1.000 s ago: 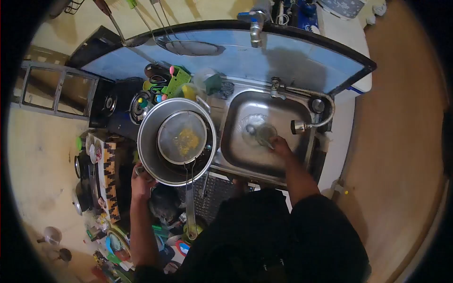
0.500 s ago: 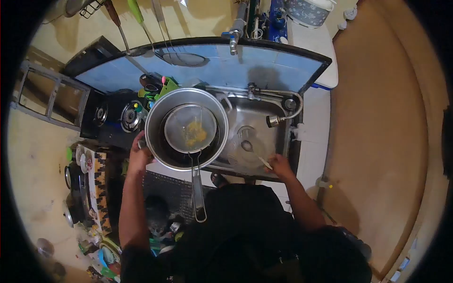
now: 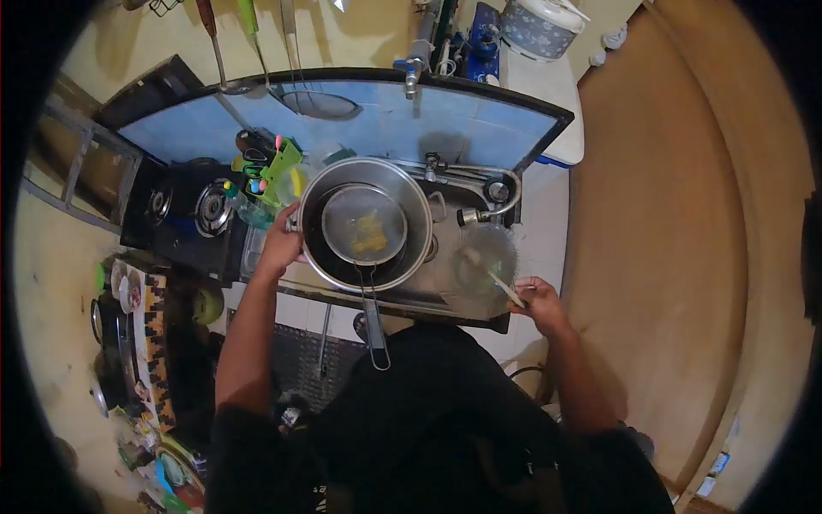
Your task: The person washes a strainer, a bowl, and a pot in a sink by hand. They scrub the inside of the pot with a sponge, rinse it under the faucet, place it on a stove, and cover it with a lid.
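My left hand (image 3: 281, 247) is closed on the side handle of a large metal pot (image 3: 310, 267), at the left of the sink. Across the pot's mouth lies a round mesh strainer (image 3: 342, 224) holding yellowish bits (image 3: 369, 233). The strainer's long handle (image 3: 375, 332) sticks out toward my body. My right hand (image 3: 541, 307) grips the edge of a clear bowl (image 3: 479, 257) at the sink's right side. A spoon (image 3: 507, 291) rests in this bowl, its pale handle against my right fingers. The bowl is slightly blurred.
Behind the sink (image 3: 402, 295) stands a faucet with a bent hose (image 3: 505, 201). A gas stove (image 3: 184, 210) is at the left, with a green bottle (image 3: 248, 208) and a green utensil holder (image 3: 281, 167) nearby. A hanging strainer (image 3: 321, 104) and ladles are on the wall.
The pot with the strainer has shifted right over the sink, with my left hand on it. My right hand has moved the clear bowl and spoon rightward, off the sink's middle.
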The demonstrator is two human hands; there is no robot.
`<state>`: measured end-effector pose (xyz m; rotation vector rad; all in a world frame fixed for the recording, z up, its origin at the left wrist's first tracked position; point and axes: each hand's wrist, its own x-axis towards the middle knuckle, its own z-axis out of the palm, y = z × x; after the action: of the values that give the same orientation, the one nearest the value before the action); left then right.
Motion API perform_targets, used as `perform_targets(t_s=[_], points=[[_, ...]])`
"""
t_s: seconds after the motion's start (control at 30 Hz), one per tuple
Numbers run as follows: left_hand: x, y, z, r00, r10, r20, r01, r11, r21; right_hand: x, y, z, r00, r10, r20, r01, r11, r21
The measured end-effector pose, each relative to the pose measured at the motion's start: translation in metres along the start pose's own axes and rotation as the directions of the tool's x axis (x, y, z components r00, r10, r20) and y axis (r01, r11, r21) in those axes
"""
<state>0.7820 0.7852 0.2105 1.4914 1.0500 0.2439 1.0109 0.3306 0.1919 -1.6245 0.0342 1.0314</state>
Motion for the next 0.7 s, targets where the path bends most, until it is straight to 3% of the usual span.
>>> perform_targets(t_s=[0.1, 0.13, 0.27, 0.37, 0.43, 0.57, 0.63, 0.7], points=[[0.018, -0.009, 0.008, 0.994, 0.103, 0.040, -0.108, 0.985, 0.138, -0.001, -0.016, -0.002, 0.999, 0.017, -0.045, -0.017, 1.000, 0.000], [0.016, -0.001, 0.011, 0.997, 0.031, 0.065, -0.045, 0.974, 0.224, 0.002, -0.018, -0.005, 0.999, 0.005, -0.044, -0.005, 1.000, -0.003], [0.023, 0.001, 0.029, 0.992, 0.102, 0.077, -0.116, 0.971, 0.209, 0.010, -0.024, -0.007, 1.000, -0.021, 0.017, 0.021, 1.000, 0.015], [0.028, 0.004, 0.029, 0.994, 0.074, 0.081, -0.094, 0.951, 0.293, 0.014, -0.033, -0.001, 0.998, -0.016, 0.062, 0.016, 1.000, 0.008], [0.034, 0.002, 0.024, 0.984, 0.156, 0.089, -0.179, 0.909, 0.377, 0.018, -0.041, 0.009, 0.997, -0.014, 0.081, 0.013, 1.000, 0.007], [0.021, 0.035, 0.027, 0.997, 0.000, 0.079, -0.037, 0.879, 0.476, 0.028, -0.039, 0.021, 0.989, -0.035, 0.141, 0.034, 0.999, 0.014], [0.030, 0.035, 0.027, 0.946, 0.289, 0.145, -0.315, 0.725, 0.613, 0.034, -0.036, 0.029, 0.988, -0.045, 0.145, 0.040, 0.998, 0.041], [0.029, 0.046, 0.034, 0.953, 0.266, 0.146, -0.293, 0.680, 0.673, 0.039, -0.035, 0.035, 0.987, -0.059, 0.150, 0.049, 0.997, 0.067]])
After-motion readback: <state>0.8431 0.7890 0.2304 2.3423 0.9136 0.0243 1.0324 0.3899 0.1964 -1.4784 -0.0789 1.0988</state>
